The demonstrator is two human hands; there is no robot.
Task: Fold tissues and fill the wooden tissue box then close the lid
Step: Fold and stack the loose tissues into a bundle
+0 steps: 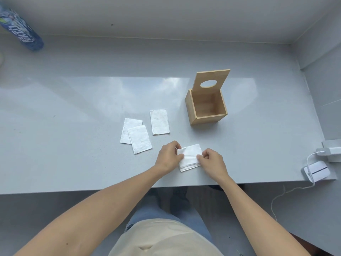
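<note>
Both forearms are seen bare, without sleeves. A cream top (162, 239) is worn, with blue jeans (147, 209) visible just beyond its hem.

Both bare forearms reach forward from bottom of view, converging toward middle. Left hand (168, 157) palm down, knuckles up, fingers curled, thumb and fingertips pinching left edge of small white folded paper tissue (190, 157). Right hand (212, 161) palm down, wrist slightly bent, fingers curled under, thumb and forefinger pinching tissue's right edge. Hands close together, not touching each other, tissue between them. No sleeves visible on either arm; elbows out of view.
</note>
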